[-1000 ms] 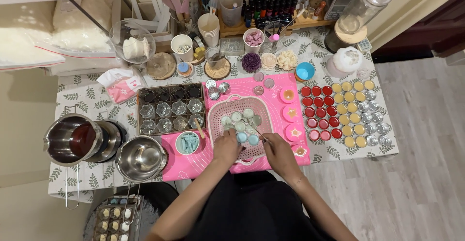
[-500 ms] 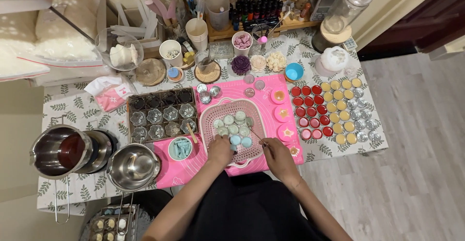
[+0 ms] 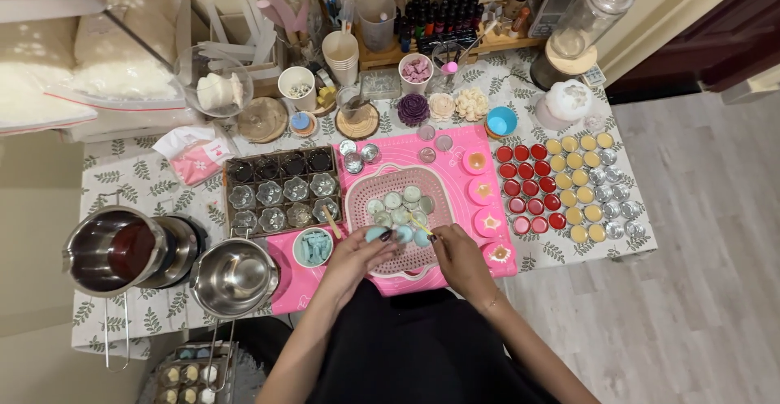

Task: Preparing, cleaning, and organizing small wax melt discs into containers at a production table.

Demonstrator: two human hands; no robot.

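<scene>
While the left hand (image 3: 357, 251) pinches a blue disc (image 3: 376, 233) at the pink basket's (image 3: 363, 195) near rim, the right hand's (image 3: 457, 256) fingers grip a stick (image 3: 420, 225) over it; more discs (image 3: 398, 206) wait inside.

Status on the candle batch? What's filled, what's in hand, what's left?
Looks done: the red tins and yellow tins on the right are filled. In hand: the left hand holds a small pale blue round piece at the pink basket; the right hand holds a thin stick over it. Left: silver tins and the dark tray of glass cups look unfilled.
</scene>
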